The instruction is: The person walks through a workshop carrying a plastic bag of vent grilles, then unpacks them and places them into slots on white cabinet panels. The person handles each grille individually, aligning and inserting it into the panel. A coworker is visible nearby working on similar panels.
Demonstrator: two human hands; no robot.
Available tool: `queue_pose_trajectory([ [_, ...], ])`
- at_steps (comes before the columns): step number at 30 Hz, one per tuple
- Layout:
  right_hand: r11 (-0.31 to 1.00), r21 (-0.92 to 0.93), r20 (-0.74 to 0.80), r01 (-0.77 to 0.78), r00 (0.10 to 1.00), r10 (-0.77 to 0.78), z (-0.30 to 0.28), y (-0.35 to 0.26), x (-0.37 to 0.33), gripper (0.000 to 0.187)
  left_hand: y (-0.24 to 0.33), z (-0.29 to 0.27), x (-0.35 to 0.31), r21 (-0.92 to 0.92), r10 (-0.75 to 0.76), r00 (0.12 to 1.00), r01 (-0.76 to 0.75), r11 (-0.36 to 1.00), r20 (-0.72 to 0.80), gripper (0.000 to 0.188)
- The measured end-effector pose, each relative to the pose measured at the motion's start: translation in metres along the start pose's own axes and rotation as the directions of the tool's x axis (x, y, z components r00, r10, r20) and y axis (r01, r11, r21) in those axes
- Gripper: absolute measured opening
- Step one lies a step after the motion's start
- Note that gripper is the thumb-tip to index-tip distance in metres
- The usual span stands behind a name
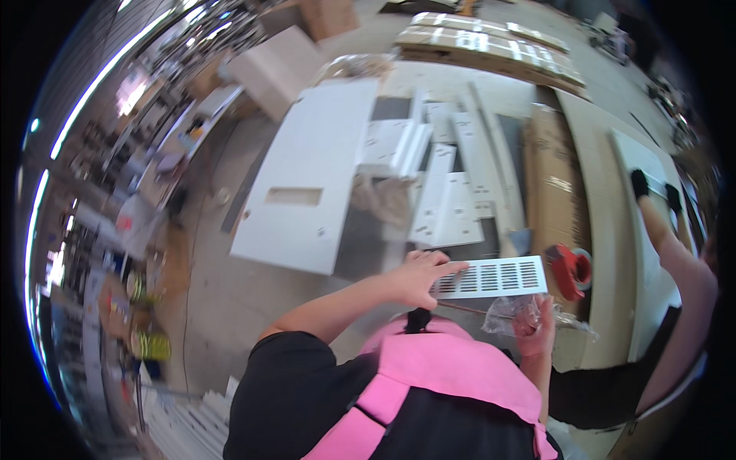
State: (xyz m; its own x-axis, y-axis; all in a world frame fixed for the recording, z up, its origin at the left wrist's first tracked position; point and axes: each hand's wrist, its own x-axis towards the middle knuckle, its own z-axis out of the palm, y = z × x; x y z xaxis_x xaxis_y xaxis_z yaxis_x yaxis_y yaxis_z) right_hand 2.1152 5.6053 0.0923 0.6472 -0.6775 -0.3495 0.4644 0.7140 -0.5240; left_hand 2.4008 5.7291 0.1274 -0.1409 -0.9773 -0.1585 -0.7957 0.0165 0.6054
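Note:
In front of my body is a white slotted vent grille (527,289), long and flat, with rows of dark slots. My left hand (423,277) is closed on its left end, the thumb and fingers at the edge. Below the grille's right end, my right hand (534,328) has its fingers bent around crumpled clear plastic film (502,316). The film hangs to both sides of that hand. Just right of the grille lies a red tape dispenser (567,274) with a roll of tape.
A large white panel (307,161) with a rectangular cutout lies ahead on the left. White drilled boards (460,207) and a long cardboard box (556,184) cover the table. At far right, a co-worker's dark-gloved hands (640,184) rest on a white panel (644,245). Strapped cartons (491,46) stand beyond.

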Motion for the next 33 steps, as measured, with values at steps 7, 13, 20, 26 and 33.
queue_pose_trajectory([
  [7, 0.922, -0.295, -0.214, -0.251, 0.958, 0.192, 0.084, 0.071, 0.054, 0.023, -0.051, -0.003, -0.086, 0.096, -0.032, 0.924, 0.074, 0.993, -0.382, 0.087],
  [13, 0.848, -0.455, -0.089, -0.273, 0.961, 0.262, 0.140, 0.142, 0.074, 0.026, -0.099, -0.016, -0.118, 0.046, -0.093, 0.863, 0.133, 0.990, -0.496, 0.081],
  [20, 0.800, -0.489, -0.149, -0.347, 0.937, 0.315, 0.103, 0.140, 0.069, 0.036, -0.247, -0.097, -0.173, 0.359, -0.520, 0.680, 0.724, 0.590, -0.517, 0.077],
  [26, 0.786, -0.417, -0.350, -0.456, 0.879, 0.325, 0.050, 0.125, 0.073, 0.030, -0.306, -0.127, -0.190, 0.437, -0.609, 0.637, 0.769, 0.465, -0.472, 0.066],
  [33, 0.907, -0.310, -0.517, -0.285, 0.851, 0.090, 0.036, 0.159, 0.057, 0.027, -0.385, -0.142, -0.171, 0.513, -0.593, 0.759, 0.634, 0.579, -0.270, 0.079],
])
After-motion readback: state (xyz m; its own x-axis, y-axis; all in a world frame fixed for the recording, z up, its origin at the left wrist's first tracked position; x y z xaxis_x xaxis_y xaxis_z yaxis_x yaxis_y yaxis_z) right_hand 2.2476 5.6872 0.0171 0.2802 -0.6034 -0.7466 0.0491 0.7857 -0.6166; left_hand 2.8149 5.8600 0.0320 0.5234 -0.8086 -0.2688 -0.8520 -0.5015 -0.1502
